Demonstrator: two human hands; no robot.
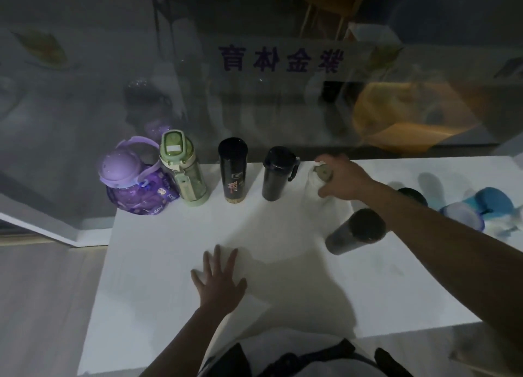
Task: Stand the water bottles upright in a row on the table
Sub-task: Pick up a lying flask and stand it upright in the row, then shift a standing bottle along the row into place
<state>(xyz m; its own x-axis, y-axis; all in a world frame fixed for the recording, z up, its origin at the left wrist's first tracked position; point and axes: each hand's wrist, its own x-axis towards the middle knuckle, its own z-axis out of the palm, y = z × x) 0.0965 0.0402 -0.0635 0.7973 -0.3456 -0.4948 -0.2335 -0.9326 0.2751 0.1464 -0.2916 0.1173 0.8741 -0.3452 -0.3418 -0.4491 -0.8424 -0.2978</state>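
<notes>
A white counter [169, 263] is seen set against a glass partition [254, 93], with four water bottles already stood upright in a row along its far edge: a squat purple bottle [135, 190] at the far left, a green bottle [185, 173] touching it, then a black printed tumbler [233, 170] and a black flask [276, 174] spaced a little apart. A white bottle [318, 183] is held at the row's right end, gripped around its top by the right hand [342, 180], whose fingers are curled closed about the cap; the bottle's pale body is nearly lost against the counter, so whether its base is fully seated cannot be told. The left hand [219, 282] is pressed flat on the counter, fingers spread, holding nothing. A dark grey bottle [356, 232] is seen just beneath the right forearm, and whether it is upright or leaning cannot be told; a further dark bottle [411, 195] and a blue bottle [478, 208] lie beyond it, blurred. The likeliest mishap is judged to be the forearm catching the grey bottle when withdrawn, or the white bottle being released while off balance and toppling into the black flask.
</notes>
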